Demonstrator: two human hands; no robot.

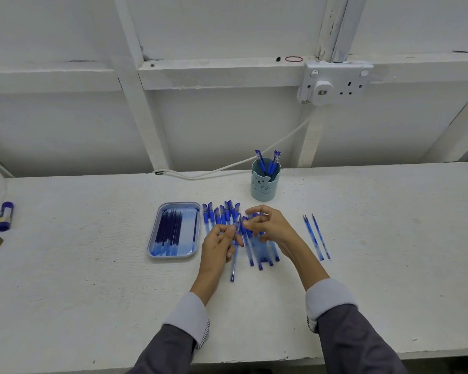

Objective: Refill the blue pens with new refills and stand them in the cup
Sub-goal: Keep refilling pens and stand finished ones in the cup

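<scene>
Over the middle of the tabletop (92, 265), the left hand (216, 245) grips a blue pen (233, 267), tip toward the near edge, while the right hand (272, 228) pinches its upper end. More pens (218, 215) lie beneath them, beside a tray (179, 204) of refills (168, 228). The cup (265, 187) near the far edge holds three pens.
</scene>
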